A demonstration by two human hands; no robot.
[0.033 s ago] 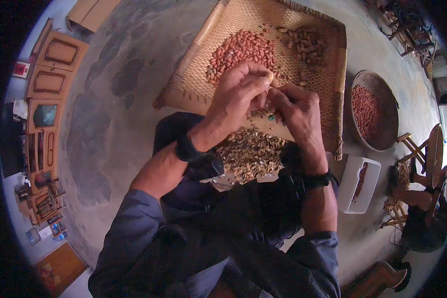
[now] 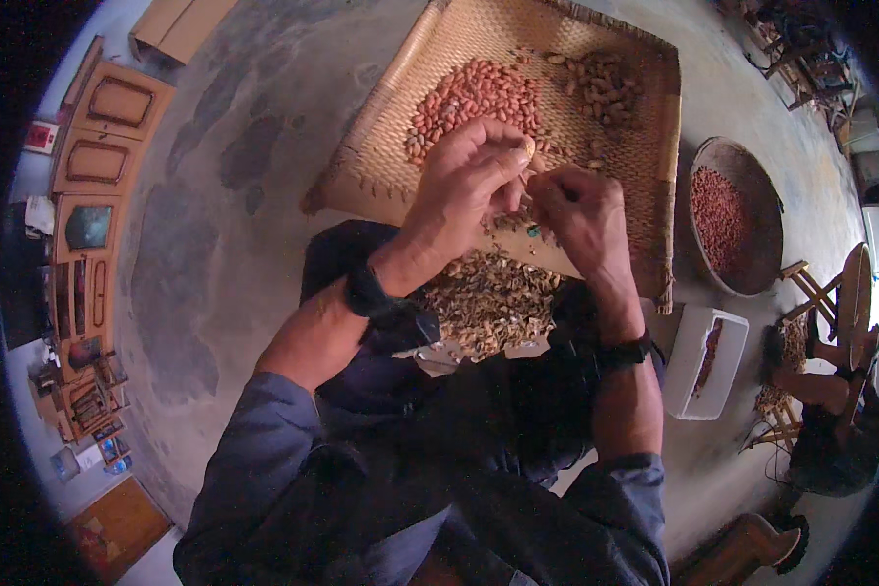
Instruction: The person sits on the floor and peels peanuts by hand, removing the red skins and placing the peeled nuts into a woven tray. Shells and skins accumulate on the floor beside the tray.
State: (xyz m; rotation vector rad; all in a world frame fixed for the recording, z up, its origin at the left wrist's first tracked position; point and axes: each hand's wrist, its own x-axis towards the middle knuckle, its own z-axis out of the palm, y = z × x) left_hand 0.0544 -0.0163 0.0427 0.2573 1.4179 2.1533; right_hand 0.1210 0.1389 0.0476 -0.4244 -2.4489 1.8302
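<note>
Seen from above, your left hand [image 2: 471, 176] and right hand [image 2: 578, 210] meet over the near edge of a woven tray [image 2: 381, 166]. Both sets of fingers pinch one small peanut pod [image 2: 523, 188] between them, mostly hidden; you seem mid-shelling. Red shelled kernels [image 2: 474, 98] and unshelled pods [image 2: 601, 86] lie in heaps farther back on the tray. Empty husks [image 2: 488, 303] pile on your lap. Next likely calls for cracking it and dropping the kernels onto the tray.
</note>
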